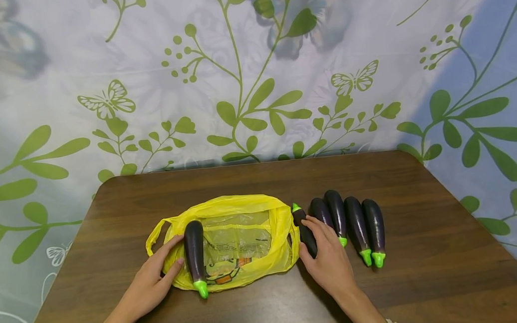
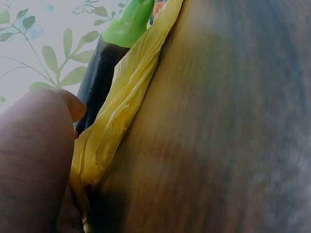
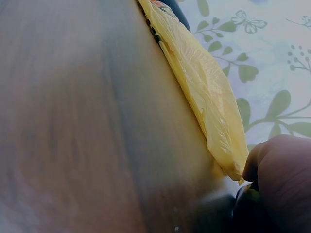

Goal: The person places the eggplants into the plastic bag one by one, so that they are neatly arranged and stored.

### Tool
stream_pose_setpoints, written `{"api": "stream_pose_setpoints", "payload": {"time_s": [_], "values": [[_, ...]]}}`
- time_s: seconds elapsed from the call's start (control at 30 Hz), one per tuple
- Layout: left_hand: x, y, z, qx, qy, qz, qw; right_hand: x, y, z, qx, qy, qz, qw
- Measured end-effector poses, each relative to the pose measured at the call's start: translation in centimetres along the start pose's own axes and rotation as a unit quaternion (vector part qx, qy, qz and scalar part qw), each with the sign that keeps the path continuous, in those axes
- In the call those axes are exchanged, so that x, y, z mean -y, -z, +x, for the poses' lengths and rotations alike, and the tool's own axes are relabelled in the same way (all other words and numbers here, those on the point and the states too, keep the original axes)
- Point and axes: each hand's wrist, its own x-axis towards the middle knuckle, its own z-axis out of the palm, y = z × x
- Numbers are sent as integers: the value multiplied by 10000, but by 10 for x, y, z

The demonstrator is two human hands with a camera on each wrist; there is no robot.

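Note:
Over the left part of a thin yellow plastic bag (image 1: pixel 248 202), an eggplant (image 1: pixel 194 251) lies with its green stem toward me. My left hand (image 1: pixel 151 279) holds this eggplant from the left, its fingertips partly hidden behind the dark body. In the left wrist view, the thumb (image 2: pixel 73 104) comes right up to the eggplant (image 2: pixel 95 80), beside the bag's yellow edge (image 2: pixel 116 116). My right hand (image 1: pixel 330 256) grips another eggplant (image 1: pixel 308 238) close to the bag's right end, its stem pointing away. The right wrist view shows the thumb (image 3: pixel 257 158) right at the bag's tip.
Right of my right hand, several more eggplants (image 1: pixel 356 227) lie side by side, stems toward me. The bag's mouth gapes upward, showing printed plastic inside, and a loop handle (image 1: pixel 153 239) sticks out left. Beyond the brown wooden table (image 1: pixel 250 177) hangs a leaf-patterned backdrop (image 1: pixel 278 60).

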Motion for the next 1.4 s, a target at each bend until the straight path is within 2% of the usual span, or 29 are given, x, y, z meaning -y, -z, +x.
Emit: {"api": "stream_pose_setpoints", "payload": {"time_s": [0.83,1.1,1.4], "values": [[-1,0,-1,15,18,10,10000,-1,0,1,42,49,-181,9998],[-1,0,-1,25,35,-7,10000,-2,0,-1,-90,42,9,10000],[-1,0,-2,40,72,-11,10000,-4,-1,0,-345,239,127,9990]]}}
